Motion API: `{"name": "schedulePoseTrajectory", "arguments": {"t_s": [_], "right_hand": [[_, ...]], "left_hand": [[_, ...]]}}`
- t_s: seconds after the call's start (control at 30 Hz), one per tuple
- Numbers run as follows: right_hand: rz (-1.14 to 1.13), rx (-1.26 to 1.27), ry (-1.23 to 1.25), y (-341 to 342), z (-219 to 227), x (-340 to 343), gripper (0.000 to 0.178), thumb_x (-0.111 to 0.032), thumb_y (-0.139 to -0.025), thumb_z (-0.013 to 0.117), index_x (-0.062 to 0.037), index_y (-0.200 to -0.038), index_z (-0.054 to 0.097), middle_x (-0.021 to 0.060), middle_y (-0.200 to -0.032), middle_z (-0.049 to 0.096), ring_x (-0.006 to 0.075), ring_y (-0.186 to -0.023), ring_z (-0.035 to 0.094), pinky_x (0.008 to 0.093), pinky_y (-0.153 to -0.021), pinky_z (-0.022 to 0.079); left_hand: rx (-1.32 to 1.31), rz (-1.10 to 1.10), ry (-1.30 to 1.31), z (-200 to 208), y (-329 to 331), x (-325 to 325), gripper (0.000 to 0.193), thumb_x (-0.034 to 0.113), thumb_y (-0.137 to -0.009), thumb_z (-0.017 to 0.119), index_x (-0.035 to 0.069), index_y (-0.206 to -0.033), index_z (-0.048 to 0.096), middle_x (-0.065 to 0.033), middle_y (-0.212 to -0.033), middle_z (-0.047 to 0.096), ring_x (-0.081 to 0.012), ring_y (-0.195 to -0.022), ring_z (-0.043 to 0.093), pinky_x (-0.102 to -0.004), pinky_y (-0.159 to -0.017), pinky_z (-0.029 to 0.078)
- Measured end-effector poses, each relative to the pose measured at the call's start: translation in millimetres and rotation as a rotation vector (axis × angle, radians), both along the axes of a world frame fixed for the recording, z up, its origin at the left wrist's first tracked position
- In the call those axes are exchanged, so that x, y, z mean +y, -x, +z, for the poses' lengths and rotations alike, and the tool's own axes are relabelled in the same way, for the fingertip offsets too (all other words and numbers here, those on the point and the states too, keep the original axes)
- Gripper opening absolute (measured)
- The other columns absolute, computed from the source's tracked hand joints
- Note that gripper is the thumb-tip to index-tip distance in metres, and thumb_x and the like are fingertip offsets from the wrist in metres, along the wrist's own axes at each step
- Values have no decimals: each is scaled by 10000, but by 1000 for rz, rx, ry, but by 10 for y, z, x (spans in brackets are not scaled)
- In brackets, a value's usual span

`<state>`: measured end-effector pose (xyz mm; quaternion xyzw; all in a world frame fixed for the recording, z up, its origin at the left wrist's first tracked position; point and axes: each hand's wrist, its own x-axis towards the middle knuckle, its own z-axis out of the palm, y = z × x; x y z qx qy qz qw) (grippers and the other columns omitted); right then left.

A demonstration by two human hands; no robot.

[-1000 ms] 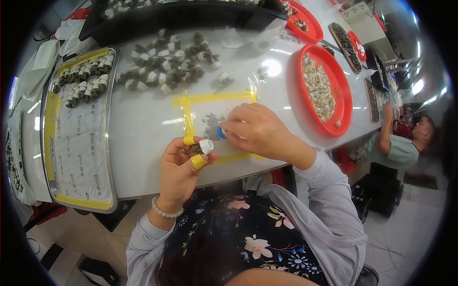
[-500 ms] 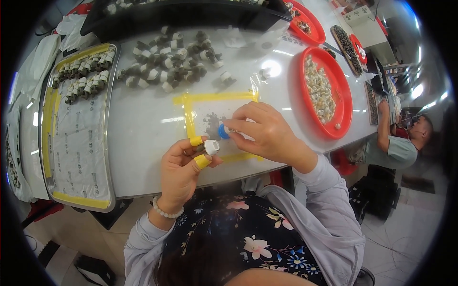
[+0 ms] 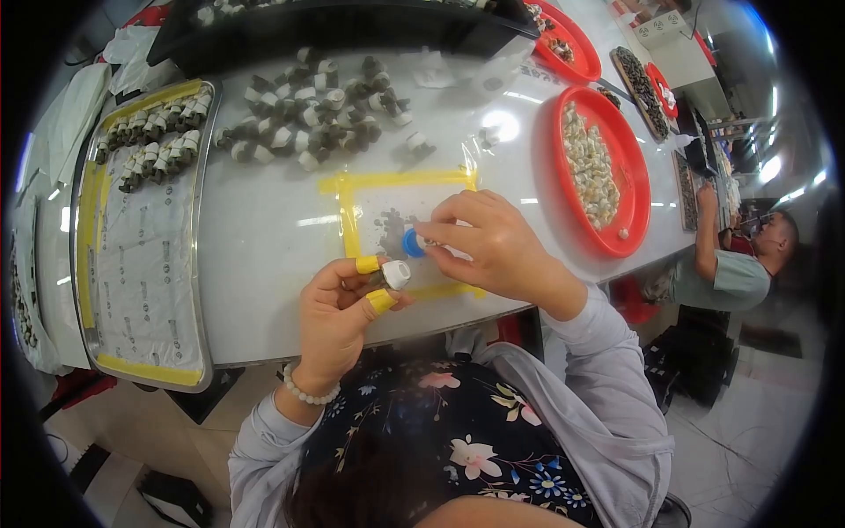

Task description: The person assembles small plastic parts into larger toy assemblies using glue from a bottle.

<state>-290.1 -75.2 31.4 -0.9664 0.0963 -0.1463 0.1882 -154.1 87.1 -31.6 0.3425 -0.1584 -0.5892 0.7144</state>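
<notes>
My left hand [image 3: 339,304], with yellow tape on its thumb and a finger, pinches a small white-and-dark-grey part [image 3: 397,275], its white end turned up and to the right. Just above and to the right, my right hand [image 3: 493,246] closes its thumb and fingertips on a small whitish piece [image 3: 425,241], mostly covered by the fingers. A round blue cap-like thing [image 3: 410,243] sits against those fingertips; whether it is gripped too, I cannot tell. Under the hands, a yellow tape outline [image 3: 350,216] frames dark smudges [image 3: 387,227] on the white table.
Many loose white-and-grey parts [image 3: 308,114] lie at the back, before a black bin [image 3: 352,40]. On the left, a lined metal tray [image 3: 204,290] carries rows of parts. A red oval tray [image 3: 635,189] of whitish pieces stands right. Beyond it a co-worker [image 3: 739,273] sits.
My left hand has shifted slightly to the right with the white-and-grey part, which has tilted a little. The right hand stays almost in place, still pinching.
</notes>
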Motion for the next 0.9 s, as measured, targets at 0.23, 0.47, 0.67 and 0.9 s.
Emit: {"name": "schedulePoseTrajectory", "arguments": {"t_s": [0.23,0.47,0.67,0.9], "right_hand": [[-146,-50,-628,5,136,112,233,-29,-734,661,-32,-968,656,88,-848,609,179,-776,582,273,-677,449],[-119,-71,-877,11,59,165,227,-49,-761,657,-17,-986,648,89,-893,622,175,-817,582,264,-726,444],[-72,-88,-818,-10,14,179,232,-24,-761,652,-11,-993,644,101,-889,627,182,-795,595,262,-708,455],[-43,-51,-754,30,-31,190,236,-1,-759,647,-2,-995,646,106,-867,628,188,-743,604,251,-655,464]], "left_hand": [[7,8,-8,19,11,-8,297,-73,-791,588,-39,-1076,515,-151,-1022,595,-241,-914,613,-383,-814,527],[21,15,-4,21,21,-13,310,-68,-781,607,-41,-1077,521,-144,-1020,597,-217,-939,601,-358,-802,530],[-23,52,-54,15,38,-15,319,-4,-773,634,-7,-1073,527,-151,-954,619,-245,-776,627,-334,-720,516],[-88,40,-49,35,52,11,239,-62,-787,608,-73,-1020,556,-148,-976,619,-221,-810,637,-313,-738,538]]}}
